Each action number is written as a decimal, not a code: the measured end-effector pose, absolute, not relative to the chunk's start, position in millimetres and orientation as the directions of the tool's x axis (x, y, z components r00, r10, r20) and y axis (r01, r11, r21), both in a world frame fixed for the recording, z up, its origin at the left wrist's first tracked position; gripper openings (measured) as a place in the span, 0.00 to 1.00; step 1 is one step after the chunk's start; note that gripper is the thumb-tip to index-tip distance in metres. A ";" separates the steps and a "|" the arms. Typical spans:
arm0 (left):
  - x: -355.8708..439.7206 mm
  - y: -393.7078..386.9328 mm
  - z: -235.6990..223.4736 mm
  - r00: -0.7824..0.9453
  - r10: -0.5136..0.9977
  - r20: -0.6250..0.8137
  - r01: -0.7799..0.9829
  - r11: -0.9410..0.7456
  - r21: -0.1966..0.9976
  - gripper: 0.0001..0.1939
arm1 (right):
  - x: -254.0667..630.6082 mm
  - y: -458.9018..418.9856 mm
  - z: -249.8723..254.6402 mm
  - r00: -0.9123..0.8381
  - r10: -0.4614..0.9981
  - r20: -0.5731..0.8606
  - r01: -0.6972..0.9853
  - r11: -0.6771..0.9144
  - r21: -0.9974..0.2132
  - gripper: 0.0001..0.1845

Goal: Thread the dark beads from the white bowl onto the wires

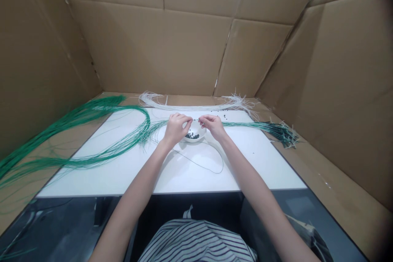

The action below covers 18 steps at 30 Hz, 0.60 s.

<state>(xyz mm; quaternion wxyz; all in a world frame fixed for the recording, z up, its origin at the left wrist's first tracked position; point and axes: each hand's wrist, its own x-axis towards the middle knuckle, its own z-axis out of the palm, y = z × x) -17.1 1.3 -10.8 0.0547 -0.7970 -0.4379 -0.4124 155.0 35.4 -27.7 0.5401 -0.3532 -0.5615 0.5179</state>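
Observation:
Over a small white bowl (201, 134), my left hand (178, 126) and my right hand (212, 125) face each other with their fingertips almost meeting. Both are closed in a pinch. A short stretch of thin strand with a tiny dark bead on it shows between the fingertips; the exact hold is too small to make out. Loose dark beads (193, 136) lie at the bottom of the bowl. On the white board below the bowl, a thin strand (199, 165) curves in a wide loop between my forearms.
Long green strands (123, 149) sweep across the left side. Behind the bowl runs a green bundle with dark beaded ends (281, 133) at right. A white strand bundle (193, 107) lies at the back, near scattered beads (224, 116). Cardboard walls (153, 49) surround the white board (264, 168).

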 end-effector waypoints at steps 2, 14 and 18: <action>-16.5 0.6 -10.9 0.273 0.644 0.715 0.733 -0.620 0.279 0.10 | 154.8 35.3 -27.7 -0.188 0.952 0.242 -0.192 0.206 -0.960 0.11; -14.9 -0.5 -9.6 0.281 0.620 0.732 0.734 -0.630 0.252 0.09 | 153.5 34.1 -27.8 -0.197 0.944 0.265 -0.249 0.214 -0.945 0.09; -15.1 -0.3 -10.1 0.290 0.617 0.732 0.742 -0.628 0.235 0.09 | 152.8 34.8 -28.9 -0.183 0.948 0.259 -0.232 0.215 -0.949 0.10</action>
